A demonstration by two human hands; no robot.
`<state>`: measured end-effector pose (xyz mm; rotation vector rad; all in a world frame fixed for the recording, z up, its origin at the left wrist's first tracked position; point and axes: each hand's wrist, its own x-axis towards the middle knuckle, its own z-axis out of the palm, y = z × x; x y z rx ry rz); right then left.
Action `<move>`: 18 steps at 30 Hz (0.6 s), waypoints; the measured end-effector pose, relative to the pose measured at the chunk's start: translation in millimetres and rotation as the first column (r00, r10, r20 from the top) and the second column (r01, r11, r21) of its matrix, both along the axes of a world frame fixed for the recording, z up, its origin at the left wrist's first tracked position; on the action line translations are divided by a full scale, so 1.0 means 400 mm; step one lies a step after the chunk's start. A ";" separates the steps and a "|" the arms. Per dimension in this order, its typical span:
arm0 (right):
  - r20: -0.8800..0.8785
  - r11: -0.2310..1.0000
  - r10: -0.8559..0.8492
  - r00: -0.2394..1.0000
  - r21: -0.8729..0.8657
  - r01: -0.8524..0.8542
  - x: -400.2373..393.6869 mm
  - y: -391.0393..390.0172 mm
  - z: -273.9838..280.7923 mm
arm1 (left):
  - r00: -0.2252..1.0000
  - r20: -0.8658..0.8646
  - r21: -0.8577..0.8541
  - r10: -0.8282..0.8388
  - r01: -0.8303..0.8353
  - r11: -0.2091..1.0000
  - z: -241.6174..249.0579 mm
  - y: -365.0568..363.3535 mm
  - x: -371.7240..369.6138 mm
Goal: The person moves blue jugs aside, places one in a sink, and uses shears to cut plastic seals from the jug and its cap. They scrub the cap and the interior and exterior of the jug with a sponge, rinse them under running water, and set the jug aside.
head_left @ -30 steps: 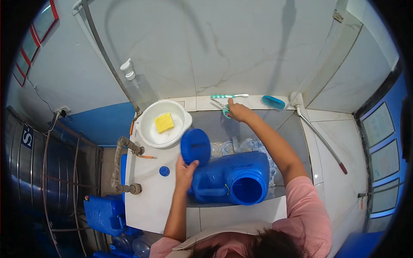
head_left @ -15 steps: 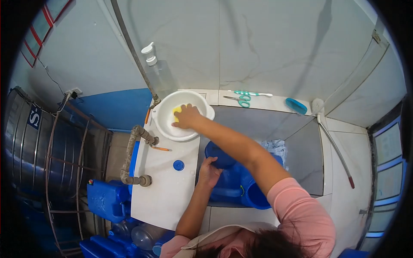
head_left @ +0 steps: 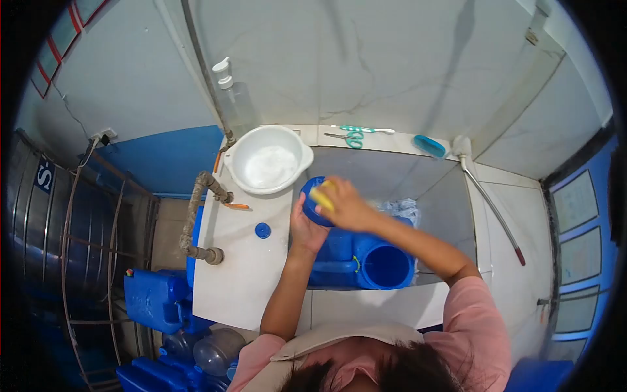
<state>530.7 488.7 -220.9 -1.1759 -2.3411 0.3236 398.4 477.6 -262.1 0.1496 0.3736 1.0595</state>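
Observation:
My left hand [head_left: 305,225] grips a round blue lid [head_left: 307,191] by its near left edge, tilted over the sink. In my right hand [head_left: 349,208], slightly blurred, is a yellow sponge [head_left: 321,196] pressed against or just over the lid. Below both hands a blue water container [head_left: 336,251] lies in the sink, its wide round mouth [head_left: 386,266] facing up toward me. Up and to the left stands a white basin [head_left: 236,163] with suds in the bottom. A small blue cap [head_left: 262,230] rests on the white counter.
Scissors [head_left: 354,138], a toothbrush [head_left: 366,129] and a blue brush [head_left: 429,145] lie along the back ledge. A pump bottle [head_left: 238,108] stands behind the basin. Pipes with taps [head_left: 196,215] rise at the counter's left. A long-handled brush [head_left: 493,202] leans on the right.
My right hand has come out of the white basin with the sponge and moved down right to the blue lid. My left hand has raised the lid a little.

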 end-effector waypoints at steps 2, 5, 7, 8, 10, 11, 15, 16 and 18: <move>0.008 0.999 -0.007 1.000 0.045 0.007 0.018 -0.047 0.006 | 0.996 0.086 0.020 -0.016 0.014 1.000 -0.005 -0.022 0.064; -0.010 0.981 -0.093 0.996 0.172 0.093 0.084 -0.019 -0.026 | 0.999 -0.014 0.047 -0.050 0.051 0.998 0.074 -0.061 0.101; -0.118 0.914 -0.371 0.921 0.132 0.385 0.130 -0.019 -0.026 | 0.996 -0.002 0.137 -0.093 0.092 0.986 0.073 -0.039 0.062; -0.072 0.931 -0.334 0.940 0.129 0.341 0.110 -0.073 -0.037 | 0.993 -0.068 0.118 -0.092 0.099 0.988 0.078 -0.027 0.051; -0.148 0.953 -0.208 0.967 0.194 0.235 0.033 -0.123 0.006 | 0.983 -0.137 -0.128 -0.126 0.108 0.986 0.036 -0.011 0.065; -0.213 0.956 -0.073 0.974 0.263 0.129 0.003 -0.136 0.026 | 0.981 -0.139 -0.129 -0.136 0.118 0.985 0.055 -0.034 0.079; -0.166 0.855 -0.409 0.897 0.275 0.440 0.090 -0.020 0.003 | 0.973 -0.185 0.108 -0.139 0.161 0.981 0.112 -0.093 0.058; -0.130 0.876 -0.429 0.894 0.179 0.447 0.101 -0.051 -0.007 | 0.980 -0.162 0.164 -0.115 0.141 0.976 0.132 -0.087 0.027; -0.127 0.838 -0.479 0.869 0.231 0.495 0.029 -0.133 -0.038 | 0.983 -0.173 0.181 -0.063 0.095 0.979 0.140 -0.069 0.003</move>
